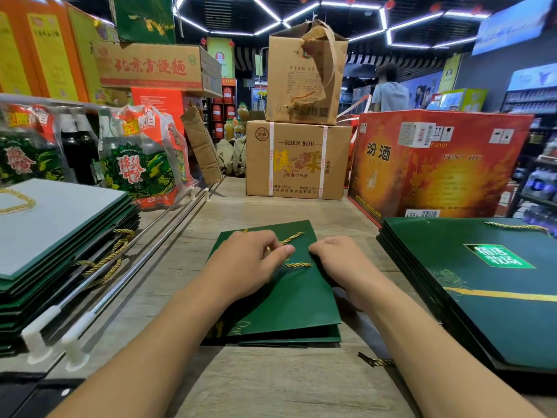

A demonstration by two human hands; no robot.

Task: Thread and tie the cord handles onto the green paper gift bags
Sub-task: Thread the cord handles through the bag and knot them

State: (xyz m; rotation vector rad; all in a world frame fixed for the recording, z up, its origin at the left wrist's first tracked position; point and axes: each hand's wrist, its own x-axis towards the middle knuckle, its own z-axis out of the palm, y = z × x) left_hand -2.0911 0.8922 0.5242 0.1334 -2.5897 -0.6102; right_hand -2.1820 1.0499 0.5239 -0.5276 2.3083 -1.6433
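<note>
Your left hand (250,260) lies knuckles-up on the green paper gift bag (289,300), its thumb and forefinger closed in a pinch on the gold cord (291,238). From that pinch one run of the cord slants away beyond your fingertips toward the bag's far edge, and a second run lies flat just under the thumb, reaching across to your right hand (334,260). That hand rests on the bag just beside the left, almost touching it, with its fingers curled down against the paper. You cannot tell from here whether they pinch the cord's end or only press the bag. The bag lies flat on the wooden counter (271,381) under both hands, its near edge between your forearms. Outboard of your right hand, well apart, is a stack of green gift bags (482,297), printed side up. A short cord scrap (376,362) lies on the counter beside your right forearm. Outboard of your left hand sits another stack of bags with gold handles (60,236), pale side up. Beyond your fingertips stand a brown SHEN ROU carton (298,159) and a red carton (437,164).
</note>
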